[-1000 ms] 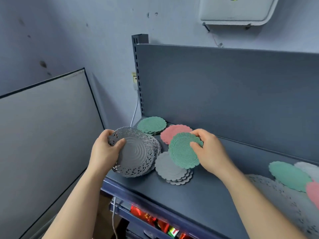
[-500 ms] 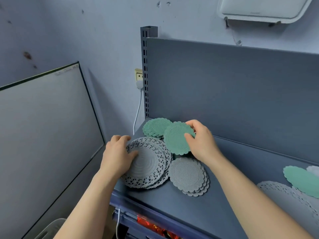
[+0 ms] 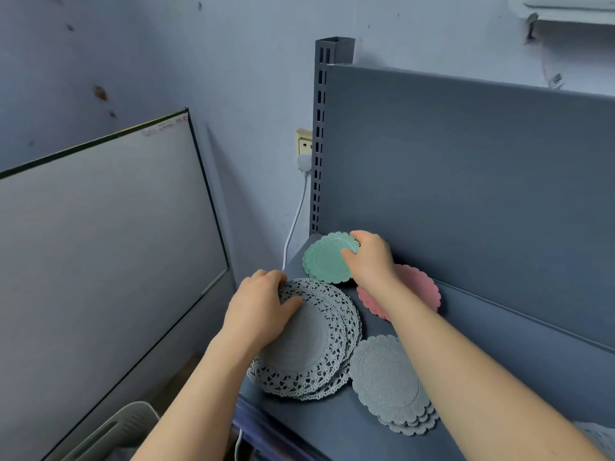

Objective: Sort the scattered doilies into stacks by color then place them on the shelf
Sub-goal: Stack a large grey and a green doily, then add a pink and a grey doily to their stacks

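On the dark grey shelf (image 3: 499, 354), my right hand (image 3: 369, 257) pinches a green doily (image 3: 324, 259) lying on the green stack in the back left corner. A pink stack (image 3: 416, 291) sits just to the right, partly under my right forearm. My left hand (image 3: 259, 307) grips the far left edge of the large lacy grey doily stack (image 3: 316, 357), thumb on top. A stack of small solid grey doilies (image 3: 389, 384) lies at the front, to the right of the lacy stack.
The shelf's back panel (image 3: 466, 181) rises right behind the stacks, with a slotted upright post (image 3: 319, 128) at its left end. A whiteboard (image 3: 100, 244) leans at the left. A white cable (image 3: 296, 221) hangs from a wall socket. A white basket (image 3: 116, 430) shows below.
My right hand carried the green doily back and left onto the green stack, uncovering the pink stack. The lacy grey stack went from lifted to lying flat on the shelf under my left hand.
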